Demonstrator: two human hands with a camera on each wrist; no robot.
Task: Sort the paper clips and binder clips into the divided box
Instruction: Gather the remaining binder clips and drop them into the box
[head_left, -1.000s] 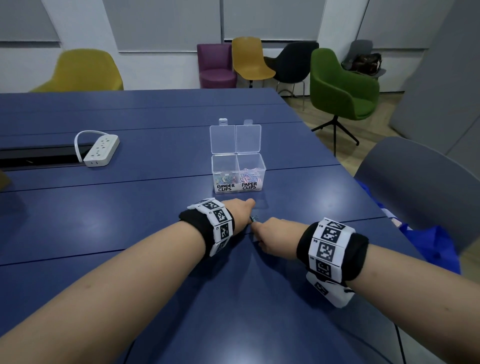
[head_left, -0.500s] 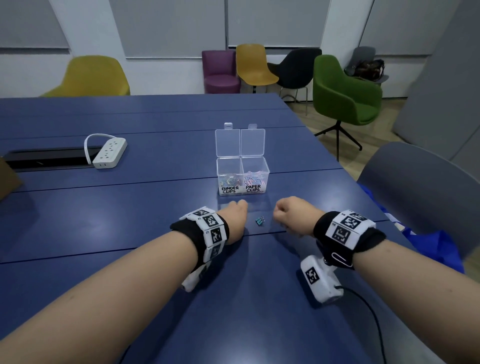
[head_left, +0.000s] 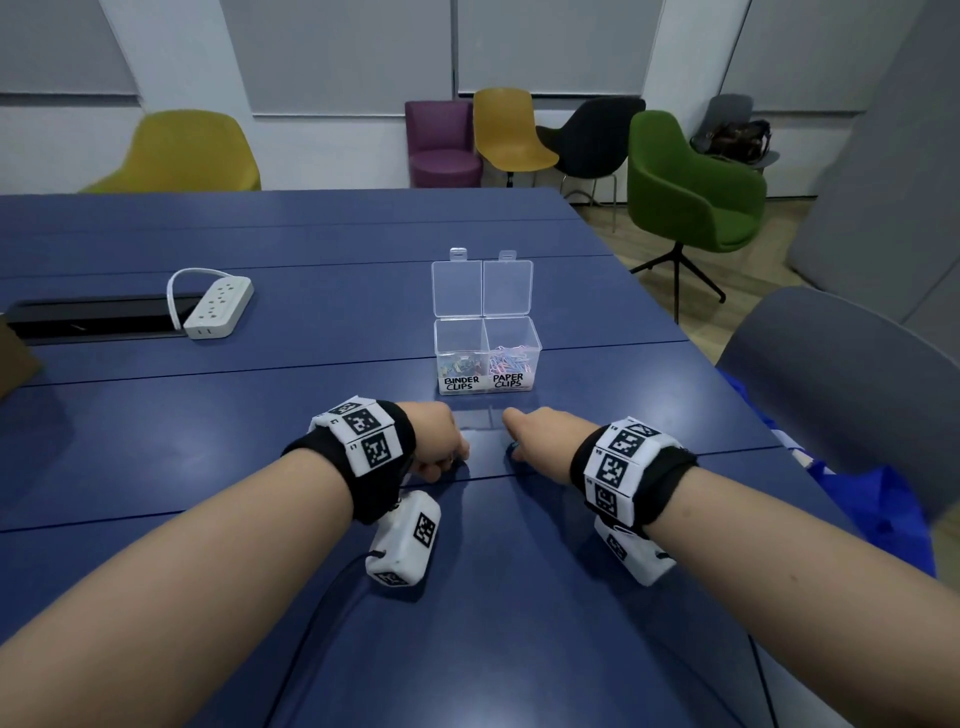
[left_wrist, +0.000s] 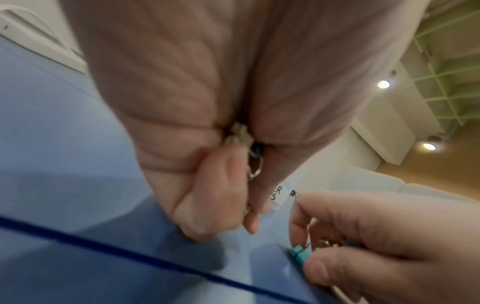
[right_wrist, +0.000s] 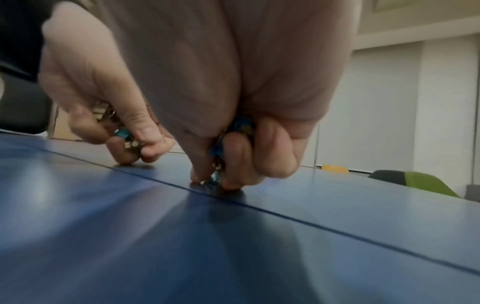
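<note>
Both hands gather binder clips on the blue table (head_left: 156, 441), near the clear divided box (head_left: 485, 358).

The box stands open just beyond the hands (labelled BINDER CLIPS left, PAPER CLIPS right). The left hand (head_left: 441, 441) clutches several clips; the right hand (head_left: 540, 441) pinches a teal binder clip (left_wrist: 298, 254) against the tabletop.

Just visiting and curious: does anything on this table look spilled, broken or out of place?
Nothing stands out. The divided box stands upright with lids open, clips in both labelled halves. The left hand and right hand each grip binder clips at the table.
</note>
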